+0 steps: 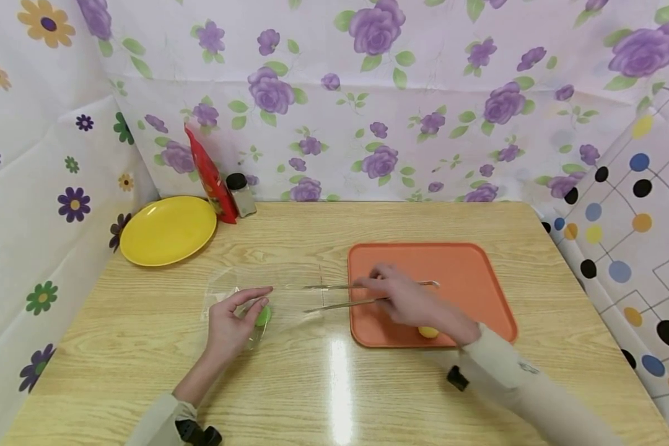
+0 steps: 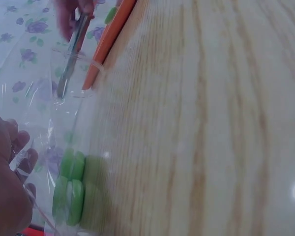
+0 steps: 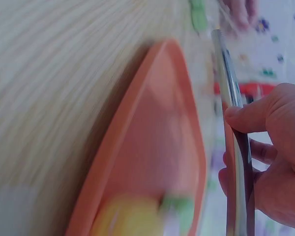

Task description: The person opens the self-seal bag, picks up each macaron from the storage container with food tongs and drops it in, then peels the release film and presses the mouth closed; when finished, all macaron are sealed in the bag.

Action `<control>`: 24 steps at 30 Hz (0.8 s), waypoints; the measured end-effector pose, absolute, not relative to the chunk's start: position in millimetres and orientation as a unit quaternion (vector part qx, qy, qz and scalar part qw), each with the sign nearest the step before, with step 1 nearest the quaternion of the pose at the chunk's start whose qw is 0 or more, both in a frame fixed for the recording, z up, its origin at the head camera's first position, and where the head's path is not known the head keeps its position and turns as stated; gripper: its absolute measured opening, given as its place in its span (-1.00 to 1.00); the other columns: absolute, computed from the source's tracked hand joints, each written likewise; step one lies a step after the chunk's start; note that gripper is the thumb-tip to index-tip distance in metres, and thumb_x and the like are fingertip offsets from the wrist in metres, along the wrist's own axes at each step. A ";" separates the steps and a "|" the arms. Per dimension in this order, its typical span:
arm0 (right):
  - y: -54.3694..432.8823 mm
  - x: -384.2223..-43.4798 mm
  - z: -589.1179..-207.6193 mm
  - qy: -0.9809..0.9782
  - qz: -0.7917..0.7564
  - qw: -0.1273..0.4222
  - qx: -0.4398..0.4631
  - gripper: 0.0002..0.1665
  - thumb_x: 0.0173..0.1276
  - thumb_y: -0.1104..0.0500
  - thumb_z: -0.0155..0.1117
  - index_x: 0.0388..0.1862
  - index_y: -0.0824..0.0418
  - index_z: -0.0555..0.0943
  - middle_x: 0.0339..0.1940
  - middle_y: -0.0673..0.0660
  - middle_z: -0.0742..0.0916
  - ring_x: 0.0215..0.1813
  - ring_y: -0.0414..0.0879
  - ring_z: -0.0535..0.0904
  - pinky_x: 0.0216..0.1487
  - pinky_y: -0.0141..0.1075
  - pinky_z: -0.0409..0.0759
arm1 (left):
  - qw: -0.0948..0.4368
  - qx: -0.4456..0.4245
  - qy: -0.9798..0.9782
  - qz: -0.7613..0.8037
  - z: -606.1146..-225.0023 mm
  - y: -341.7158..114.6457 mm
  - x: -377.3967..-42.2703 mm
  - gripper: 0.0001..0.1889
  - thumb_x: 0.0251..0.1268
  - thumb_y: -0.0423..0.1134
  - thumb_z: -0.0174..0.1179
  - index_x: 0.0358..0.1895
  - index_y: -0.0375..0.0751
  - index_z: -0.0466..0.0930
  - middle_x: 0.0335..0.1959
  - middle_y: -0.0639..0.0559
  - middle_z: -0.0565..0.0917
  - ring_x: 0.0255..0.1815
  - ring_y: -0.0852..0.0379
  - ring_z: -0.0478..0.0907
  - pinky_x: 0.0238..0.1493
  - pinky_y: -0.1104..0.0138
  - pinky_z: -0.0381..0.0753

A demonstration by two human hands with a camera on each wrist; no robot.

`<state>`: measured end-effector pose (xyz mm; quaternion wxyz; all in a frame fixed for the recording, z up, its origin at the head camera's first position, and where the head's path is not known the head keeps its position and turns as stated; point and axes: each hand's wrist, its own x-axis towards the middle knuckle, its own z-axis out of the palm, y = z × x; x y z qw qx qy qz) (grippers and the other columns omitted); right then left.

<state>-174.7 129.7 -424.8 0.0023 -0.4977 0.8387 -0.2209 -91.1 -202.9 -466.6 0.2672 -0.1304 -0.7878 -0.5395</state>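
Observation:
My left hand (image 1: 230, 325) pinches a clear plastic bag (image 1: 295, 279) that lies along the table with its mouth toward the tray. Inside the bag, two green macarons (image 2: 73, 189) show side by side in the left wrist view. Metal tongs (image 3: 231, 78) are gripped by my right hand (image 1: 404, 297), thumb on one side and fingers on the other. The tongs' tips are spread, with nothing between them, at the mouth of the bag. Below the right hand is an orange tray (image 1: 451, 257), holding a yellow macaron (image 1: 428, 332) and a green one (image 3: 179, 209).
At the back left, a yellow plate (image 1: 167, 230) stands beside a red packet (image 1: 212, 179) and a black-capped jar (image 1: 241, 195). Flowered cloth (image 1: 323, 99) hangs behind the wooden table (image 1: 290, 396), and patterned cloths hang at both sides.

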 end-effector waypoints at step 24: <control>330.3 -121.3 -439.4 0.894 -0.224 -0.079 -0.381 -0.26 -0.03 0.56 0.52 0.21 0.27 0.60 -0.07 0.06 0.59 -0.10 -0.11 0.43 -0.26 -0.30 0.44 | 0.274 -0.130 -0.790 -0.533 -459.6 -199.2 -86.8 -0.73 -0.03 -0.81 0.31 -0.25 -0.51 0.70 -0.25 -0.33 0.74 -0.19 0.01 0.73 -0.03 0.53 0.58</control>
